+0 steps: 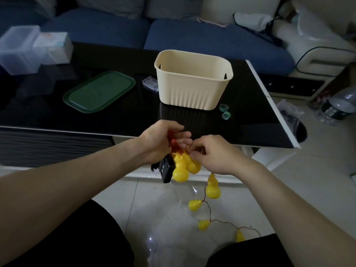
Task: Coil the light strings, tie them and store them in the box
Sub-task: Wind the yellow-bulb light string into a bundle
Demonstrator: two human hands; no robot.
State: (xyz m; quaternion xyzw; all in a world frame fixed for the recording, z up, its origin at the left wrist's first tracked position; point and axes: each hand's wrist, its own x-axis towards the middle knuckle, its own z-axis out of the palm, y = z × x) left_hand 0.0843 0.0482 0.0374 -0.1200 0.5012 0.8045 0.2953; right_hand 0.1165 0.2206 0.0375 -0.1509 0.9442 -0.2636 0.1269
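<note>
Yellow gourd-shaped plastic light string (183, 166) bunched in curled left hand (159, 143) before the black glass table (123, 116); wire pinched by right hand (213, 155); loose bulbs trailing floorward. Cream ribbed plastic box (192, 87) on tabletop, well apart.

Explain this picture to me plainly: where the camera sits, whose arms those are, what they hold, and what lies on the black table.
One camera, worn on a person's head, looks down at their own bare arms. The left hand grips a gathered bunch of yellow gourd-shaped lights with a black battery box. The right hand pinches the string beside the bunch; more gourds trail towards the floor. On the table stand a cream box, a green lid, a small clear case and two green tape rolls.
</note>
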